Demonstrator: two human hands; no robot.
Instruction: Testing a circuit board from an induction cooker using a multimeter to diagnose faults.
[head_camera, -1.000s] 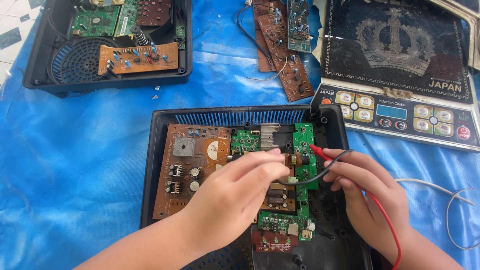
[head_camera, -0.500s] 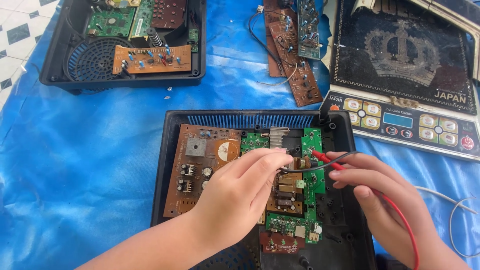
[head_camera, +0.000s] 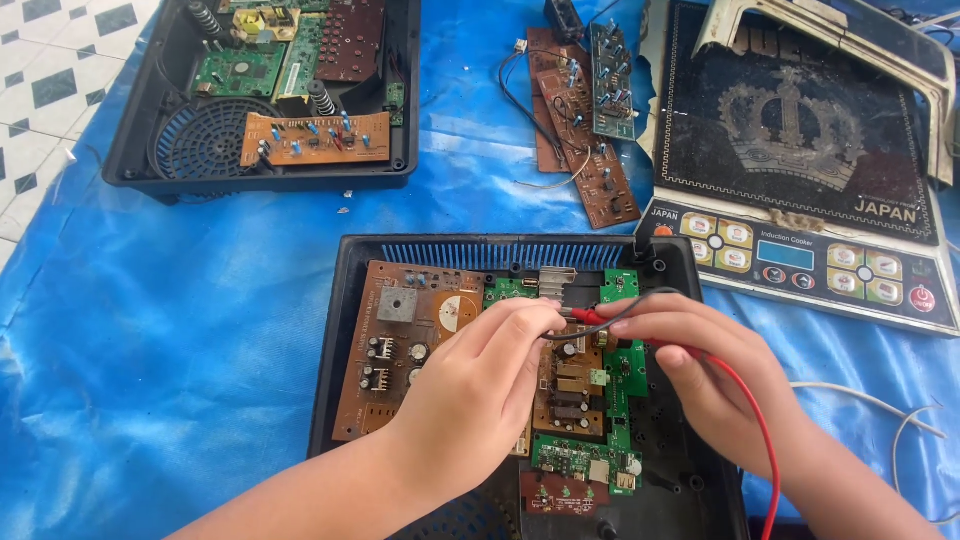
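Observation:
An open black plastic case (head_camera: 345, 300) lies on a blue tarp and holds a brown circuit board (head_camera: 400, 340) and a green circuit board (head_camera: 625, 370). My left hand (head_camera: 475, 400) rests over the middle of the boards, its fingertips pinched on a thin black probe lead (head_camera: 625, 300) that arcs to the right. My right hand (head_camera: 710, 375) is beside it, closed on a red probe (head_camera: 590, 316) whose tip touches the board near a metal heat sink (head_camera: 558, 280). The red wire (head_camera: 765, 450) trails down past my right wrist.
A second open black case (head_camera: 140, 150) with a fan grille and boards sits at the top left. Loose brown circuit boards (head_camera: 590, 150) lie at the top centre. A dark glass cooktop panel (head_camera: 800, 140) with a button strip lies at the right. White cables (head_camera: 900, 420) run at the right edge.
The view has shifted, so everything sits a little lower and further right in the frame. Both hands stay at the same spot on the boards, probes still pressed together there.

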